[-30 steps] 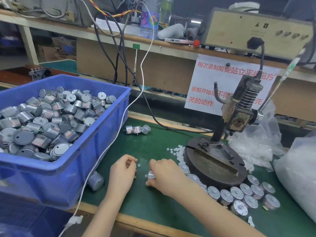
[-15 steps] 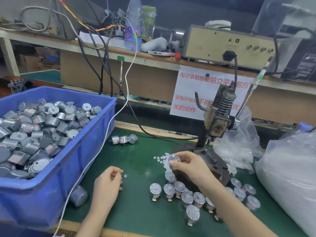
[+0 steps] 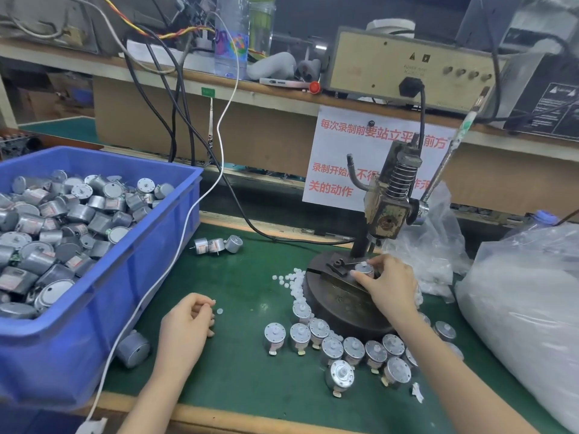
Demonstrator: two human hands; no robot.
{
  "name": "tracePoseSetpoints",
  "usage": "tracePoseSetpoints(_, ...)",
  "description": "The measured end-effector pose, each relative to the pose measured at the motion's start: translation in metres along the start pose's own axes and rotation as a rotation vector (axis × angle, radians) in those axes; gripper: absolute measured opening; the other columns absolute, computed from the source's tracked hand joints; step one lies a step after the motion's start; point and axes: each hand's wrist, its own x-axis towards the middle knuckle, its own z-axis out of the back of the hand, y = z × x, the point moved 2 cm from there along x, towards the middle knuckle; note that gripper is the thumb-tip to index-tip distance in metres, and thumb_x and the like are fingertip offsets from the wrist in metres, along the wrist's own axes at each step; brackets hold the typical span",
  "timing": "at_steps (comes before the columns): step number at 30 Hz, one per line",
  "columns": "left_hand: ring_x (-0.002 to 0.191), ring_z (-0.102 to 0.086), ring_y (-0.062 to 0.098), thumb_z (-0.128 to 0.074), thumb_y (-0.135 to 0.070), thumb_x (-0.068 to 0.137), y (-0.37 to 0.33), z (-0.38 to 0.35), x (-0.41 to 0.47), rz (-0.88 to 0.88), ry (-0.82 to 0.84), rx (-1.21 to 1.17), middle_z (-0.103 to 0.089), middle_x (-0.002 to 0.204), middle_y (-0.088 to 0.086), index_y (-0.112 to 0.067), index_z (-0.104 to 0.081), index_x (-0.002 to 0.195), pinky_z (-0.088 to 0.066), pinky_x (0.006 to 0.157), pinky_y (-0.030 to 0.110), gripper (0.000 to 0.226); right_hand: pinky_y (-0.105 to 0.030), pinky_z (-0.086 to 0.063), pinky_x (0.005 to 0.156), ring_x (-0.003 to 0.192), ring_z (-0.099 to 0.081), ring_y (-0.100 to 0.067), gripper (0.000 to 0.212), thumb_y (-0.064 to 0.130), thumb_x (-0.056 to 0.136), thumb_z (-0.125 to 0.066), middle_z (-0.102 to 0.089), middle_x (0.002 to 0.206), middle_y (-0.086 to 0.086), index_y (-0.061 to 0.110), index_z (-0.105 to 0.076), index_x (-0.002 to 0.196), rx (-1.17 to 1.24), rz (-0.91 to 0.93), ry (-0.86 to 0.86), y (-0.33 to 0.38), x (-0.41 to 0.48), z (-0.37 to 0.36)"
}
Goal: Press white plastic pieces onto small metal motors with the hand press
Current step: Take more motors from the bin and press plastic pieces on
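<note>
right hand [image 3: 388, 288] grips motor [image 3: 364, 270] on press [image 3: 338, 303] | left hand [image 3: 186, 324] curled, hold unclear

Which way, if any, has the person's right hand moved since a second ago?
Yes. The right hand went from the green mat onto the round dark metal base of the hand press, gripping a small silver motor.

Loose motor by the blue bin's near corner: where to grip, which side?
Probably pinch the motor across its round can from above-right: it lies on its side, flat end facing out, with the blue bin crowding its left.
</note>
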Motion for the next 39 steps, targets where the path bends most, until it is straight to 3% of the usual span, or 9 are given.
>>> tracePoseSetpoints(5,0.052,-0.053,0.023,-0.047,0.004,0.086,0.001,0.001,0.001,-0.003,0.012,0.006,-0.059,0.066,0.01,-0.012,-0.061,0.075,-0.041,0.047,0.014,0.025,-0.038,-0.04,0.093,0.108,-0.045,-0.026,0.043,0.046,0.071,-0.076,-0.051,0.113,-0.01,0.013,-0.06,0.093,0.033,-0.019,-0.014,-0.006,0.006,-0.004)
tracePoseSetpoints(10,0.054,-0.055,0.023,-0.047,0.004,0.087,0.0,0.0,0.0,-0.002,0.014,0.005,-0.06,0.067,0.01,-0.013,-0.061,0.075,-0.045,0.054,0.024,0.026,-0.038,-0.038,0.087,0.103,-0.046,-0.029,0.045,0.048,0.072,-0.074,-0.052,0.105,-0.012,0.012,-0.05,0.084,-0.001,0.001,-0.088,0.005,0.008,-0.01)
tracePoseSetpoints(16,0.055,-0.055,0.023,-0.046,0.005,0.086,0.002,0.001,0.0,-0.017,0.007,0.01,-0.06,0.068,0.01,-0.012,-0.062,0.075,-0.041,0.045,0.011,0.026,-0.045,-0.041,0.097,0.113,-0.048,-0.03,0.062,0.053,0.078,-0.066,-0.049,0.119,-0.012,0.007,-0.05,0.117,0.023,-0.046,0.063,0.005,0.01,-0.004)
tracePoseSetpoints(21,0.054,-0.054,0.024,-0.047,0.006,0.086,0.003,0.0,0.0,-0.021,0.025,0.003,-0.06,0.068,0.012,-0.011,-0.062,0.074,-0.041,0.045,0.011,0.027,-0.032,-0.041,0.087,0.109,-0.052,-0.025,0.057,0.012,0.091,-0.048,-0.046,0.133,-0.013,0.008,-0.029,0.144,0.326,-0.166,0.19,-0.007,0.036,0.044)
tracePoseSetpoints(24,0.055,-0.055,0.025,-0.048,0.006,0.087,0.003,0.0,0.002,-0.027,0.021,-0.002,-0.061,0.069,0.013,-0.011,-0.063,0.074,-0.042,0.047,0.013,0.026,-0.032,-0.035,0.092,0.117,-0.044,-0.025,0.049,0.0,0.087,-0.043,-0.046,0.131,-0.005,0.007,-0.039,0.136,0.521,-0.214,0.1,0.001,0.059,0.077)
tracePoseSetpoints(28,0.055,-0.055,0.026,-0.047,0.007,0.088,0.003,-0.002,0.003,-0.022,0.016,-0.006,-0.06,0.069,0.015,-0.009,-0.062,0.074,-0.042,0.044,0.012,0.026,-0.043,-0.041,0.103,0.112,-0.052,-0.029,0.021,-0.003,0.083,-0.043,-0.06,0.112,-0.01,0.009,-0.053,0.098,0.888,-0.227,0.076,0.032,0.092,0.111)
tracePoseSetpoints(31,0.057,-0.054,0.026,-0.046,0.008,0.087,0.001,-0.002,0.002,-0.017,0.018,0.004,-0.06,0.07,0.015,-0.008,-0.062,0.075,-0.042,0.044,0.011,0.025,-0.04,-0.042,0.101,0.106,-0.054,-0.02,0.018,0.001,0.085,-0.045,-0.059,0.106,-0.006,0.007,-0.054,0.1,0.89,-0.155,-0.048,0.046,0.111,0.131)
tracePoseSetpoints(34,0.058,-0.054,0.026,-0.047,0.007,0.086,0.0,-0.001,0.001,-0.02,0.027,0.021,-0.06,0.069,0.012,-0.01,-0.061,0.075,-0.043,0.045,0.013,0.026,-0.031,-0.046,0.09,0.09,-0.057,-0.018,0.031,0.0,0.085,-0.045,-0.059,0.091,-0.007,-0.002,-0.054,0.114,0.963,-0.128,-0.132,0.055,0.118,0.152)
tracePoseSetpoints(39,0.06,-0.053,0.025,-0.046,0.008,0.085,-0.002,-0.001,0.0,-0.014,0.029,0.037,-0.06,0.071,0.013,-0.008,-0.061,0.077,-0.041,0.044,0.009,0.024,-0.017,-0.046,0.067,0.073,-0.056,-0.01,0.018,0.006,0.085,-0.04,-0.057,0.086,-0.003,0.017,-0.05,0.095,1.006,0.042,-0.3,0.062,0.088,0.169)
